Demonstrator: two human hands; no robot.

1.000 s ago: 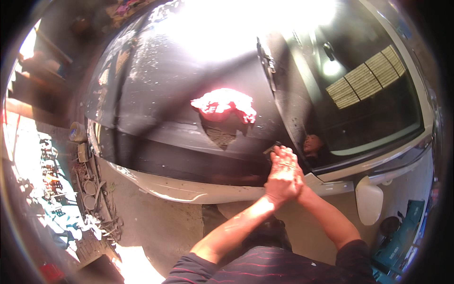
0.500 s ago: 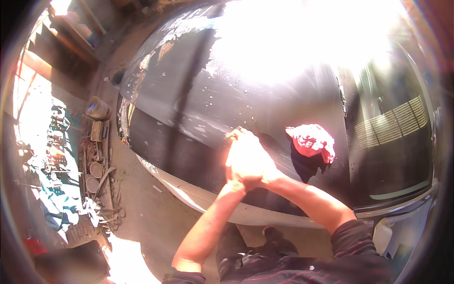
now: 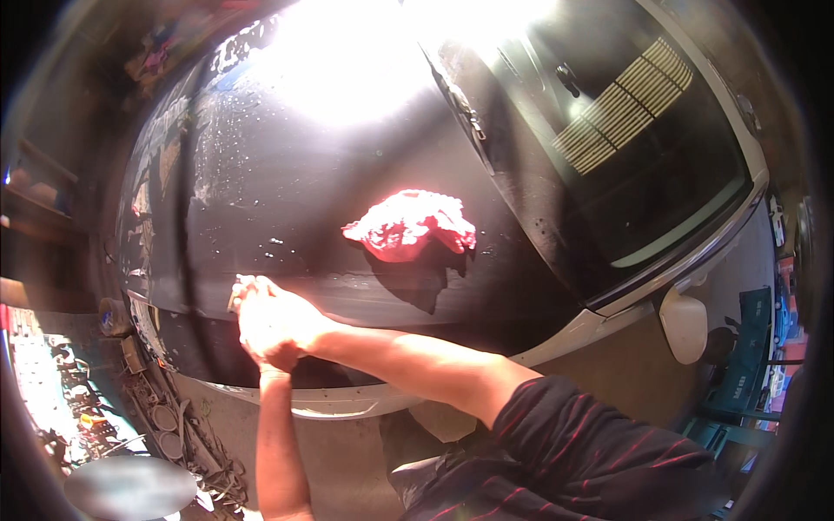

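Note:
My left hand [image 3: 265,346] and my right hand [image 3: 291,319] are pressed together, one over the other, low above the near side of the dark car hood [image 3: 287,208]. Glare washes out both, so single fingers are hard to separate. A thin brownish edge shows at the fingertips; what it belongs to I cannot make out. Right of my hands, a crumpled pink-red cloth [image 3: 413,227] lies on the hood, with its shadow on the near side. Water drops and wet patches mark the paint.
The windshield [image 3: 643,174] reflects a slatted grille, and a wiper lies along its base. A pale side mirror [image 3: 685,326] juts out on the near right. Clutter and cans [image 3: 165,430] line the floor at left. Strong sun glare covers the far hood.
The view has swung right, showing more windshield and the side mirror. My joined hands have shifted left along the hood's near side, farther from the cloth, and stay together.

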